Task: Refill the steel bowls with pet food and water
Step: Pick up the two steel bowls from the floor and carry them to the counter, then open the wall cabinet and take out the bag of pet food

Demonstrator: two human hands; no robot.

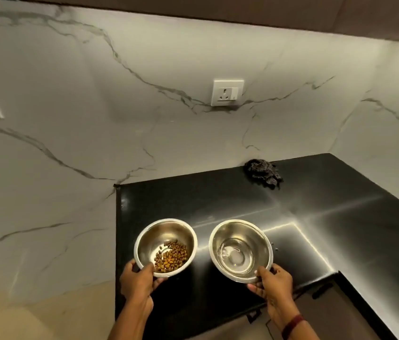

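Observation:
Two steel bowls are over the black countertop (291,217). The left steel bowl (161,231) holds a small heap of brown pet food (171,257) on its near side. My left hand (138,282) grips its near rim, thumb inside the edge. The right steel bowl (237,231) holds a little clear water (235,256) at the bottom. My right hand (273,284) grips its near rim, thumb on top. I cannot tell whether the bowls rest on the counter or are lifted slightly.
A crumpled dark checked cloth (263,173) lies at the back of the counter by the marble wall. A white wall socket (227,93) is above it. The counter's front edge (355,293) runs diagonally at the right, with cabinet fronts below.

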